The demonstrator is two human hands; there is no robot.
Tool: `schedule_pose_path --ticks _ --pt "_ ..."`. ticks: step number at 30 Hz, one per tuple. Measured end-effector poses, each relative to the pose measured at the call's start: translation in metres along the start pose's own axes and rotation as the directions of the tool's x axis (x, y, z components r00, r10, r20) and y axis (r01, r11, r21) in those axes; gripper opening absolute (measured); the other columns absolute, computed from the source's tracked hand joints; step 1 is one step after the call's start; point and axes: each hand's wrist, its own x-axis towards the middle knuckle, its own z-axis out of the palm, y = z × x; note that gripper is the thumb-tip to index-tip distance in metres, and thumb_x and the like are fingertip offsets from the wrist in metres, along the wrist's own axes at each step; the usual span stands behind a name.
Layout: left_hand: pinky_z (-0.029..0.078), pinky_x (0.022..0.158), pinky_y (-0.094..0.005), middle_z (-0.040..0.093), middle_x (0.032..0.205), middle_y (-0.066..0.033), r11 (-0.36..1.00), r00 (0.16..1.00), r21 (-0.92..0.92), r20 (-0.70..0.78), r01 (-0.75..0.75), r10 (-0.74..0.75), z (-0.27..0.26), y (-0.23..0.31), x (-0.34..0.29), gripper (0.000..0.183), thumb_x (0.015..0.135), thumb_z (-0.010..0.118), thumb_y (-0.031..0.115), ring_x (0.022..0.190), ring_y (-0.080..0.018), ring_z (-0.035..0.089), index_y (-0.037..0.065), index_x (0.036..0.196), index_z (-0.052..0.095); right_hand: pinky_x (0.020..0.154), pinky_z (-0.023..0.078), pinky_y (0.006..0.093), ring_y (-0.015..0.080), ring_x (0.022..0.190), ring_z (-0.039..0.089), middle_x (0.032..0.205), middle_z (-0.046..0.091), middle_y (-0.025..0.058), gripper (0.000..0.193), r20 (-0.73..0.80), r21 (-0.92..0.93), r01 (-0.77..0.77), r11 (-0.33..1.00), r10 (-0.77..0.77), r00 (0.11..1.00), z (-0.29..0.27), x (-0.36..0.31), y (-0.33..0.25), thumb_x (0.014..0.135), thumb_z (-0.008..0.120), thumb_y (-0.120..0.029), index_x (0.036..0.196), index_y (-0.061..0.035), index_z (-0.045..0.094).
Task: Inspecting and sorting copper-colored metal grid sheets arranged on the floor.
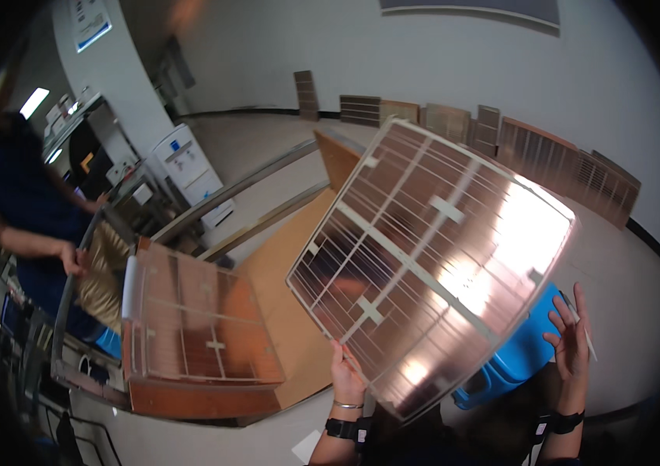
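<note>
A large, shiny copper-coloured panel [400, 241] with pale grid lines and small pale patches is tilted up in front of me. My left hand [348, 378] grips its lower left edge, thumb on the front face. Apart from the panel, to its right, my right hand [571, 342] is raised with its fingers extended. A thin white pen-like stick [590, 342] is tucked among those fingers. A similar copper panel [198, 318] lies on the brown board-topped table [299, 342] to the left.
Behind my panel stands a blue plastic stool [520, 349]. Several slatted panels [536, 147] lean along the far wall. Metal rails [244, 182] extend behind the table. At the left, a co-worker [27, 210] in dark clothes has a hand by a metal frame. A white water dispenser [186, 167] stands beyond.
</note>
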Motion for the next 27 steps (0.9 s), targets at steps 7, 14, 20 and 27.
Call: schedule_pose_path --ticks 7,14,20,27 --pt "0.047 0.074 -0.0247 0.058 0.089 -0.0034 0.945 0.973 -0.238 0.114 0.224 -0.202 -0.006 0.002 -0.011 0.010 0.092 0.056 0.015 0.076 -0.0127 0.054 0.007 0.098 0.053 0.063 0.057 0.0249 0.0174 0.087 0.063 0.114 0.058 0.0185 0.066 -0.012 -0.206 -0.163 0.965 0.165 0.986 -0.013 -0.021 0.007 0.092 0.053 -0.029 0.142 -0.0016 0.020" --pt "0.049 0.072 -0.0261 0.057 0.078 -0.0079 0.785 0.987 -0.598 -0.089 -0.163 0.137 -0.055 0.019 0.063 0.002 0.090 0.050 0.001 0.068 -0.0143 0.054 0.000 0.088 0.050 0.056 0.054 0.0185 0.0097 0.077 0.059 0.108 0.061 0.0128 0.056 -0.146 -0.279 -0.183 0.943 0.147 0.978 -0.019 -0.021 0.015 0.093 0.050 -0.025 0.141 -0.0046 0.029" --pt "0.042 0.103 -0.0381 0.050 0.126 -0.0212 0.610 0.926 -0.748 -0.019 -0.263 0.376 -0.062 0.100 0.043 0.040 0.094 0.046 0.017 0.117 -0.0298 0.049 -0.008 0.125 0.043 0.053 0.050 0.0131 0.0051 0.075 0.057 0.104 0.061 0.0080 0.051 -0.202 -0.330 -0.217 0.919 0.156 0.967 -0.015 -0.018 0.020 0.094 0.047 -0.024 0.140 -0.0063 0.033" --pt "0.037 0.104 -0.0382 0.037 0.141 -0.0158 0.631 0.768 -0.500 -0.115 -0.593 0.631 -0.098 0.156 0.039 0.080 0.081 0.049 0.057 0.126 -0.0286 0.039 -0.001 0.134 0.033 0.058 0.050 0.0178 0.0083 0.076 0.057 0.102 0.061 0.0094 0.052 -0.171 -0.316 -0.257 0.913 0.212 0.962 -0.022 -0.026 0.024 0.093 0.051 -0.022 0.138 -0.0041 0.033"
